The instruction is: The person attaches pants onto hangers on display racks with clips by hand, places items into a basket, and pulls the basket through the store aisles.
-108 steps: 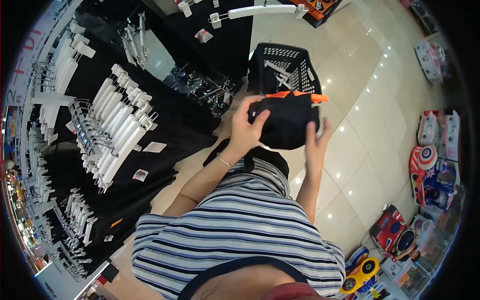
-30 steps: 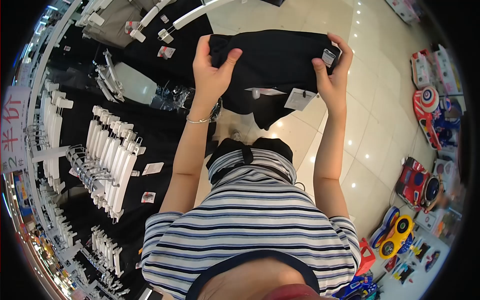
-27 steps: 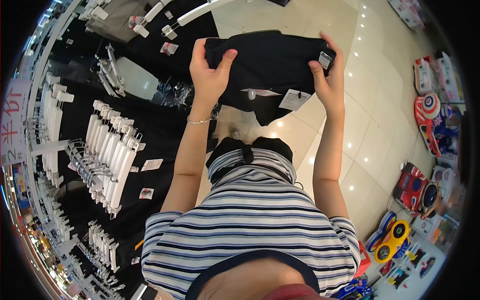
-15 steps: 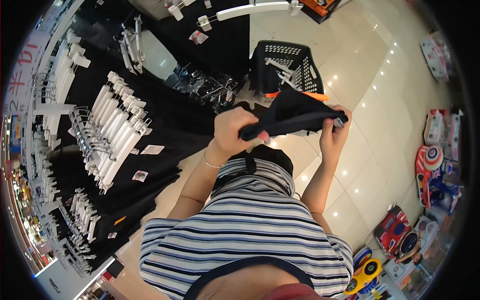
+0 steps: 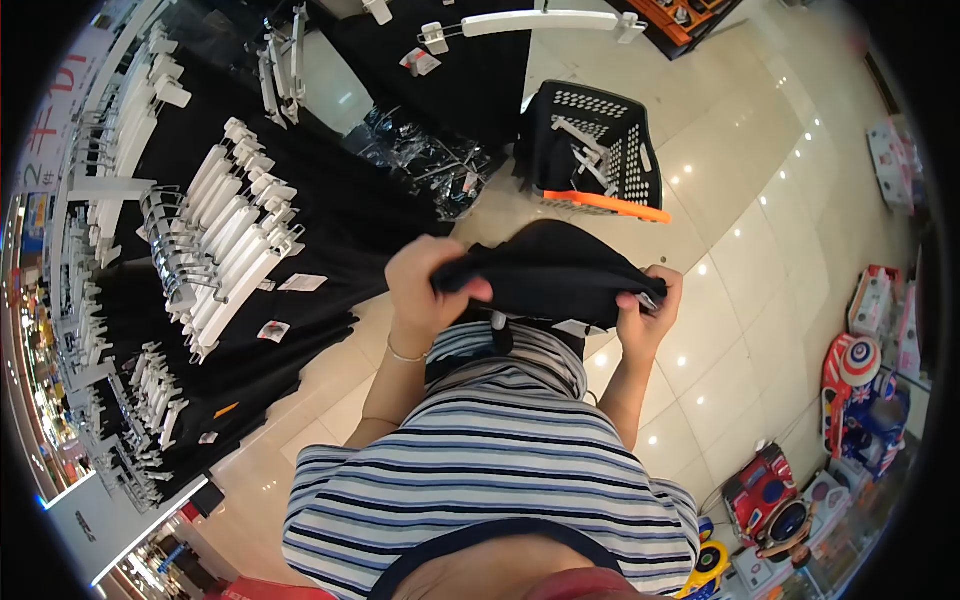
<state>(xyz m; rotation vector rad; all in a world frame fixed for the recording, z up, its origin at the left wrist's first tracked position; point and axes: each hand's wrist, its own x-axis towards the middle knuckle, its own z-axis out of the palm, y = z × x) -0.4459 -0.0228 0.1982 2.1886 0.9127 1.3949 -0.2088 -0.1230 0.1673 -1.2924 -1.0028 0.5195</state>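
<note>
A black garment [image 5: 545, 275] is stretched between my two hands in front of my waist; its exact kind is not clear. At its left end, my left hand [image 5: 428, 285] grips the edge, fingers curled in and thumb pressed on the cloth. My right hand [image 5: 650, 305] pinches the opposite corner, where a small pale label shows. A white tag hangs below the cloth near the middle. Just beyond the garment, a black plastic basket [image 5: 632, 150] with an orange handle [image 5: 605, 206] stands on the floor, with white clip hangers [image 5: 590, 158] and dark cloth inside.
To my left, racks hold black clothes [image 5: 300, 230] on white clip hangers [image 5: 225, 240]. Clear plastic packaging [image 5: 430, 160] lies beside the basket. A single white hanger [image 5: 540, 22] hangs at the top. Colourful toy cars [image 5: 770, 500] stand along the right over a tiled floor [image 5: 740, 310].
Both hands have come lower and leftward, spreading the garment wider and flatter between them. The basket now shows more fully, no longer overlapped by the cloth.
</note>
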